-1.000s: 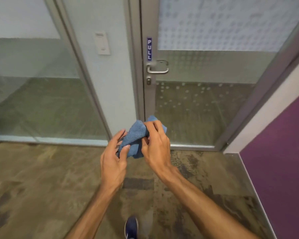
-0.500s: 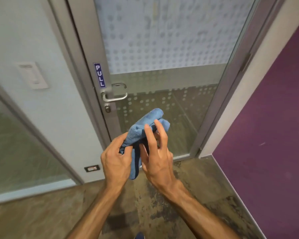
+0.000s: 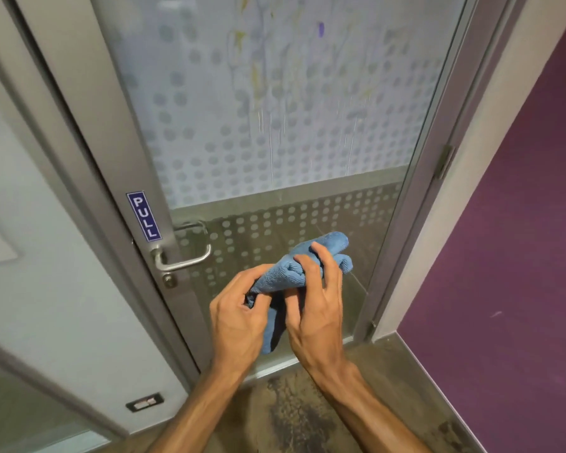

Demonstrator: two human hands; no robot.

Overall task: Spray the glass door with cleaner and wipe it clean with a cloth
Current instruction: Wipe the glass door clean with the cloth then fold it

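A glass door (image 3: 275, 109) with a frosted dot pattern stands straight ahead in a grey metal frame. Wet streaks run down its upper pane, with yellowish and purple smudges near the top. A bunched blue cloth (image 3: 311, 266) is held in front of the lower pane by both hands. My left hand (image 3: 239, 318) pinches its lower left part. My right hand (image 3: 317, 308) wraps fingers over its top. No spray bottle is in view.
A steel lever handle (image 3: 183, 253) and a blue PULL sticker (image 3: 143, 216) sit on the door's left stile. A purple wall (image 3: 504, 256) closes the right side. A pale wall panel (image 3: 46, 256) lies left, with a floor socket plate (image 3: 144, 402). The floor is mottled brown.
The view has moved closer to the door and tilted up, showing the streaked upper pane. Both hands have kept the cloth and shifted it right, in front of the lower glass.
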